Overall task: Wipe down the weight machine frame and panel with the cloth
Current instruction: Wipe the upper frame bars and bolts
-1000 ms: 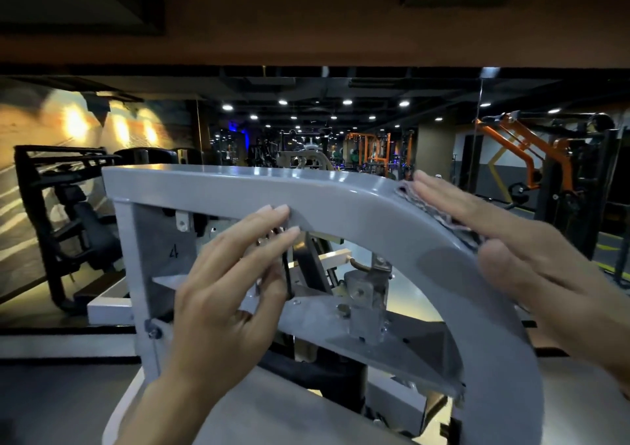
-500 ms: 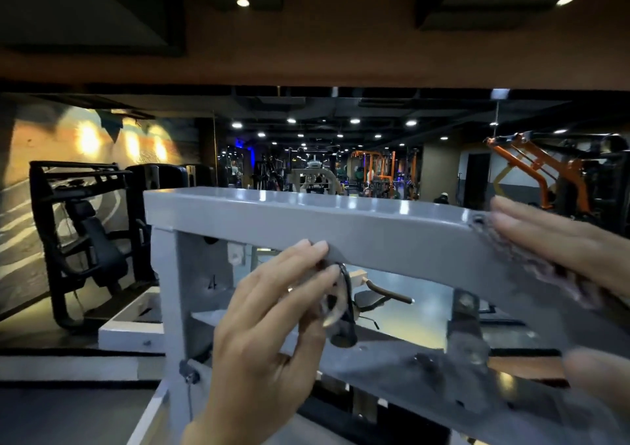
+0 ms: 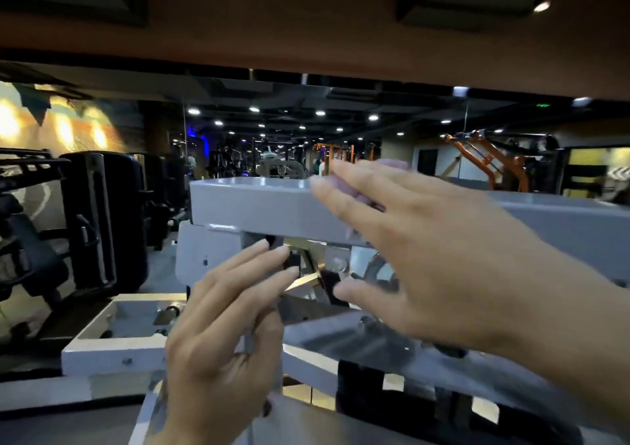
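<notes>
The right hand [image 3: 419, 240], fingers flat, presses the cloth [image 3: 368, 185] on the frame's [image 3: 252, 202] top bar, the left hand [image 3: 225, 322] hovers loose and empty just below it, and I judge the panel [image 3: 208, 257] underneath is yet to be wiped.

Grey frame [image 3: 252, 202], pale purple cloth [image 3: 392, 165]

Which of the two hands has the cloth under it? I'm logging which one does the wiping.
The right hand, flat on the grey top beam with the cloth beneath its fingers. The left hand holds nothing.
</notes>
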`<action>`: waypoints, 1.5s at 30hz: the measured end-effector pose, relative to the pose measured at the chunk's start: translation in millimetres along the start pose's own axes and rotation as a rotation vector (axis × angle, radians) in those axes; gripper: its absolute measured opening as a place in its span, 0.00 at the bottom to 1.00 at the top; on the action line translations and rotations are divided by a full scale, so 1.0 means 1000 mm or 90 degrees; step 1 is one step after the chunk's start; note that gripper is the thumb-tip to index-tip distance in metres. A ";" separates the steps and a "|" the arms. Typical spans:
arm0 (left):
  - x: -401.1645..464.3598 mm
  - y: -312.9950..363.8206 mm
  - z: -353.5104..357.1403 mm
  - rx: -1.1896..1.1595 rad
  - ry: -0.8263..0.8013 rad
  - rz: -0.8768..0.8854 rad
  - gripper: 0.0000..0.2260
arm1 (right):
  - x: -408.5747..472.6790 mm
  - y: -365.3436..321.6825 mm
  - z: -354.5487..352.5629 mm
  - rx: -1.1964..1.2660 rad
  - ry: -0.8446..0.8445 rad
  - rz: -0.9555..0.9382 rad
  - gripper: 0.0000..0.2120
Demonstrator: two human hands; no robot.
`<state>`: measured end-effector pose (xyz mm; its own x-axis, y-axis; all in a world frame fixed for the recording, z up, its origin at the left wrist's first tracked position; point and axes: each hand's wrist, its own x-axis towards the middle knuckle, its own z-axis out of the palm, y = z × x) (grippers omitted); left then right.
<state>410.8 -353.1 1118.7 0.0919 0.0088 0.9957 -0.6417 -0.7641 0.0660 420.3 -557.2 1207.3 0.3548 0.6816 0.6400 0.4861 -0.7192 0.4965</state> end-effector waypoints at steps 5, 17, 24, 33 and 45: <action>-0.010 -0.021 -0.007 -0.030 -0.042 -0.014 0.13 | 0.039 -0.013 0.009 -0.010 -0.029 -0.003 0.36; -0.019 -0.027 -0.003 -0.120 -0.056 -0.006 0.13 | -0.050 0.018 -0.027 -0.062 0.071 0.170 0.31; -0.027 -0.026 -0.004 -0.164 -0.045 -0.049 0.13 | -0.044 -0.002 -0.017 -0.021 0.197 0.135 0.18; -0.061 -0.020 -0.035 -0.487 -0.273 -0.340 0.12 | -0.069 -0.104 0.010 0.574 0.036 0.350 0.14; -0.084 -0.014 -0.046 -0.582 -0.369 -0.521 0.06 | -0.075 -0.125 0.046 0.963 -0.187 0.498 0.19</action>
<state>377.2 -313.9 1037.4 0.8465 -0.1935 0.4960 -0.5003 0.0292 0.8654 369.6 -512.1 1069.7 0.8929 0.3833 0.2361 0.3395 -0.2288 -0.9123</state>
